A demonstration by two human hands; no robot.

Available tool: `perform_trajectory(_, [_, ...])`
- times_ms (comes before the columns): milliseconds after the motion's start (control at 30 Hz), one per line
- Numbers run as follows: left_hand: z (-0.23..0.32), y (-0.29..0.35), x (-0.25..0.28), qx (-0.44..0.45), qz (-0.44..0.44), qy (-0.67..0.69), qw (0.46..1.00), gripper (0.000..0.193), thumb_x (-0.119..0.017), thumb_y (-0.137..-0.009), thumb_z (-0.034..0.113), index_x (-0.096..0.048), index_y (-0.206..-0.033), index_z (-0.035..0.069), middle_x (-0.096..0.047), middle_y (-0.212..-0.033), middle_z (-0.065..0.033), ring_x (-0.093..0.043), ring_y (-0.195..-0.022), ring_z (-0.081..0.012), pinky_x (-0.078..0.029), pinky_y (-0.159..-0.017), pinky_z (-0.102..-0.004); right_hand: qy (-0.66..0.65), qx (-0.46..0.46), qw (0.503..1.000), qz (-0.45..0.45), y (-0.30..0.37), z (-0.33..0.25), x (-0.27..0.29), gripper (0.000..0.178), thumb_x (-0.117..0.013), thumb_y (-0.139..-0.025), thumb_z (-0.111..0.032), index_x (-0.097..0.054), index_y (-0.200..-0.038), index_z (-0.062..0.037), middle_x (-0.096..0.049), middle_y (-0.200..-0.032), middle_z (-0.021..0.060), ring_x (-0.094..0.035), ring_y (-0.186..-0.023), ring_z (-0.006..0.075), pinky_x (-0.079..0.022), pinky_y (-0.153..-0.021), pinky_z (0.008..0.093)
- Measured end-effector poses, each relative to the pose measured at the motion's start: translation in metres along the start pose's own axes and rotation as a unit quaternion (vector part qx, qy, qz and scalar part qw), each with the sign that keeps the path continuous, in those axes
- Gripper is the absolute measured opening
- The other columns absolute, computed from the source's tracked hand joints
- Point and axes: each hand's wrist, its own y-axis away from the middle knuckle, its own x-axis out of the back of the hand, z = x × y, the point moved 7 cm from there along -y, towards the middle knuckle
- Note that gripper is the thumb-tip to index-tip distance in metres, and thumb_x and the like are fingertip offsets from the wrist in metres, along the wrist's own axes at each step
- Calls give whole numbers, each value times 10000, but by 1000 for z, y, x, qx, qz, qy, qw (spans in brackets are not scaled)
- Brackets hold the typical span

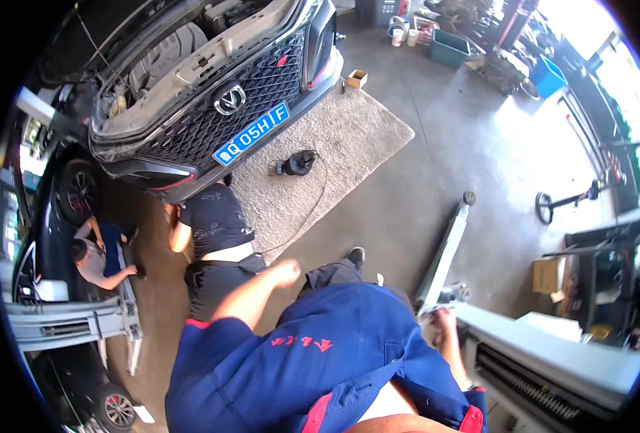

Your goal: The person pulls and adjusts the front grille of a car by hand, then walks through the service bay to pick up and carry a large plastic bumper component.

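My left hand is held out in front of my blue shirt, fingers curled into a fist with nothing showing in it. It is nearest to a bent-over co-worker in a black shirt, whose head is hidden at the car's front bumper. My right hand is low at my right side, against the joint of a grey lift arm beside the lift post. Its fingers look curled, but what they hold is hidden. Ahead stands a dark car with its hood raised.
A beige mat lies before the car, carrying a black corded device and a small open box. Another person crouches at left near a second car. Bins stand far right; a wheeled stand is at right.
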Motion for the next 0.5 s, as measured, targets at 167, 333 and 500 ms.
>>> perform_trajectory(167, [147,-62,272,-125,281,149,940,331,-567,-990,288,-671,-1140,11,-715,-1122,-227,-690,-1074,-372,-532,-926,-439,60,-26,994,-87,-4,-123,-28,236,-634,-953,-171,-714,-1096,0,-727,-921,99,-686,-730,215,-537,-626,367])
perform_trajectory(333, [217,-125,427,-164,260,126,943,338,-584,-986,281,-680,-1180,23,-720,-1143,-212,-690,-1096,-351,-532,-940,-426,82,-49,988,-121,-153,-213,-3,162,-586,-979,-142,-675,-1058,-32,-678,-806,99,-639,-640,219,-494,-565,391])
perform_trajectory(500, [147,-216,466,30,113,91,989,442,-611,-955,280,-655,-1307,16,-675,-1292,-235,-629,-1245,-354,-484,-1060,-432,-22,-87,995,-36,-363,-383,16,129,-586,-930,-143,-649,-889,-38,-620,-703,104,-577,-506,225,-466,-450,401])
